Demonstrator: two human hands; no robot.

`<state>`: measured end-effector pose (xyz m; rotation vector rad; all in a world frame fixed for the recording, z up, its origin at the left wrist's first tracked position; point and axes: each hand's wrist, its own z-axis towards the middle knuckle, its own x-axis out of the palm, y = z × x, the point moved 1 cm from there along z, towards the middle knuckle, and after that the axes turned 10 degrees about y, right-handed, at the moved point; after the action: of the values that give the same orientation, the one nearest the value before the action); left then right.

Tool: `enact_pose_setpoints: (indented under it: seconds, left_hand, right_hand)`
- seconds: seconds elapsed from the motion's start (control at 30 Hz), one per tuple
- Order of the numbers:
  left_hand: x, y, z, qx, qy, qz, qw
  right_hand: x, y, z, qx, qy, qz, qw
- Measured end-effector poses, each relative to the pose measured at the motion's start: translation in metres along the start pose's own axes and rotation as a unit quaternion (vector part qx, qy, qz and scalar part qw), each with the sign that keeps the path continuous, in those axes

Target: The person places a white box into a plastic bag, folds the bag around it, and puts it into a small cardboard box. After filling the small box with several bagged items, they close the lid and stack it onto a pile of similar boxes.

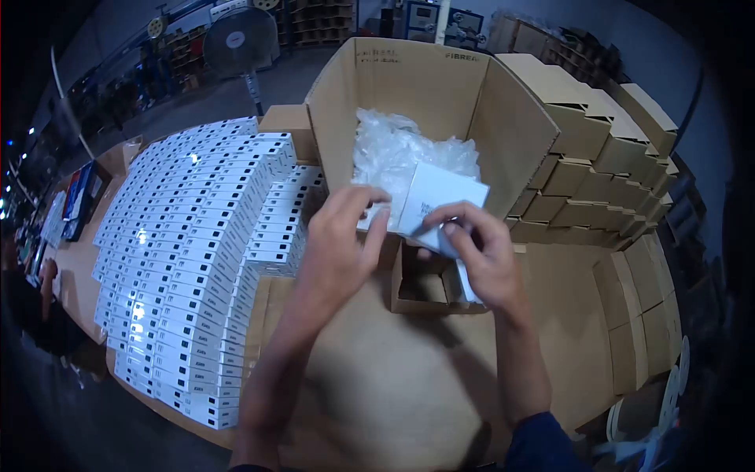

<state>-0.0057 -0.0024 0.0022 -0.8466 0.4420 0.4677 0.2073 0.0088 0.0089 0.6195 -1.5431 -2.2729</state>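
Observation:
In the head view my right hand (476, 248) pinches the lower edge of a flat white printed piece (444, 197) in front of the large carton. My left hand (346, 232) is raised just left of that piece, its thumb and fingers apart with a gap between them. Under my right hand stands a small open brown box (425, 287), with a white item (469, 283) at its right side, partly hidden by the hand. Clear crumpled plastic bags (393, 141) fill the lower part of the large open carton (417, 75) behind.
Long stacked rows of white boxes (173, 252) cover the left of the table (377, 377). Piled brown cartons (598, 149) stand at the right, with more flat cartons (637, 307) nearer. A fan (240, 43) is behind. Another person's hand (49, 271) shows far left.

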Motion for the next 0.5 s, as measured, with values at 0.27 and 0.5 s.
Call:
enact_pose_setpoints:
  seconds: [0.27,0.5]
  left_hand:
    - [0.076,0.114,0.115,-0.094,0.079,0.227,0.966]
    - [0.056,0.098,0.122,-0.080,0.031,0.108,0.990]
  right_hand:
    - [-0.067,-0.026,0.078,-0.025,-0.117,-0.327,0.937]
    - [-0.085,-0.039,0.096,0.007,-0.070,-0.384,0.921]
